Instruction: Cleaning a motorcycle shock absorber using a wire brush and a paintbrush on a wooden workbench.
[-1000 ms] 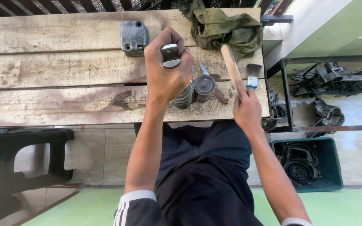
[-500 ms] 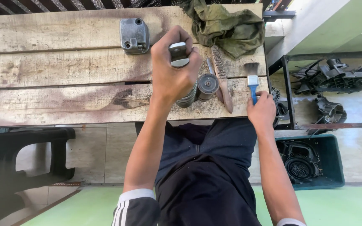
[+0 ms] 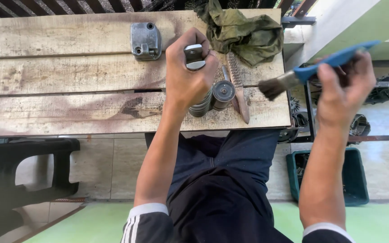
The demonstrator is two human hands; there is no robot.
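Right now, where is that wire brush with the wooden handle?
In the head view, the wire brush lies on the wooden bench, right of the left hand and its metal part, just below the green rag.

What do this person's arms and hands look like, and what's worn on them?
Both forearms are bare down to the left hand and right hand; no gloves, watch or rings show. Short dark sleeves with white cuff bands end at the frame's bottom, the left sleeve also carrying white stripes.
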